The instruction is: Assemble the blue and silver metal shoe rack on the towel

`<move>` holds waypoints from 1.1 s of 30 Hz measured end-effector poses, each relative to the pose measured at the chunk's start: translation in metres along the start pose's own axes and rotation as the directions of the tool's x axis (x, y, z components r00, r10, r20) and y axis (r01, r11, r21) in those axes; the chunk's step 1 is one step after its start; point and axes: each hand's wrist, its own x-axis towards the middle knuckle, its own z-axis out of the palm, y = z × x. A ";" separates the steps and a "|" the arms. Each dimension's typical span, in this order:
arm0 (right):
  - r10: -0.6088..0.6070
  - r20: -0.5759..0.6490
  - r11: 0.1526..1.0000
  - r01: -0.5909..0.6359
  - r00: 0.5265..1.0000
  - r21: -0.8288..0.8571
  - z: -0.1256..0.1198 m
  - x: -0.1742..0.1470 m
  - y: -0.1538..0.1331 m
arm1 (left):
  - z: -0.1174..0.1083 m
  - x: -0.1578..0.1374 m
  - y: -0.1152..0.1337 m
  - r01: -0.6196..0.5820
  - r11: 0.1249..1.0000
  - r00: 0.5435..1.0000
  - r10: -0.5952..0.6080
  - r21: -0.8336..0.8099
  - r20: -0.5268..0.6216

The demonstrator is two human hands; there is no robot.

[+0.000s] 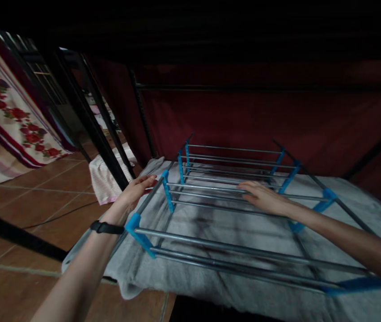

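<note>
On a grey blanket sits the rack, its metal rods joined by blue brackets. Bent fingers of the right hand lie over a middle rod. The left hand, a black band at its wrist, half curls beside the left side pole; whether either hand grips, I cannot tell. Flowered cloth hangs at far left above tiled floor.

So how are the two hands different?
The left hand is beside the side rail of the rack; the right hand is over its inner bars. The left hand has a black wristband; the right hand shows none. Neither hand wears a glove.
</note>
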 end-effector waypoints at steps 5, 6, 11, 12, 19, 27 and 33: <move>0.012 0.202 1.000 -0.013 0.979 0.004 0.002 0.053 -0.028 | 0.026 0.038 -0.001 0.065 0.992 0.991 -0.077 0.108 0.108; 0.012 0.230 1.000 -0.014 0.973 0.007 0.003 0.062 -0.034 | 0.029 0.045 -0.002 0.055 0.986 0.992 -0.072 0.158 0.105; -0.061 0.169 0.998 0.057 0.984 0.027 0.025 0.094 -0.058 | 0.036 0.060 -0.007 0.045 0.984 0.987 -0.070 0.172 0.147; -0.083 0.138 0.996 0.080 0.987 0.028 0.030 0.098 -0.062 | 0.036 0.059 -0.007 0.049 0.987 0.986 -0.073 0.153 0.153; -0.147 0.051 0.988 0.150 0.988 -0.048 0.043 0.108 -0.070 | 0.036 0.051 -0.011 -0.012 0.993 0.987 -0.008 0.120 0.161; -0.117 0.052 0.986 0.123 0.992 -0.113 0.041 0.112 -0.069 | 0.037 0.049 -0.014 0.053 0.997 0.982 -0.061 0.052 0.178; -0.102 0.059 0.987 0.109 0.993 -0.118 0.041 0.110 -0.072 | 0.038 0.048 -0.015 0.027 0.999 0.980 -0.031 0.025 0.198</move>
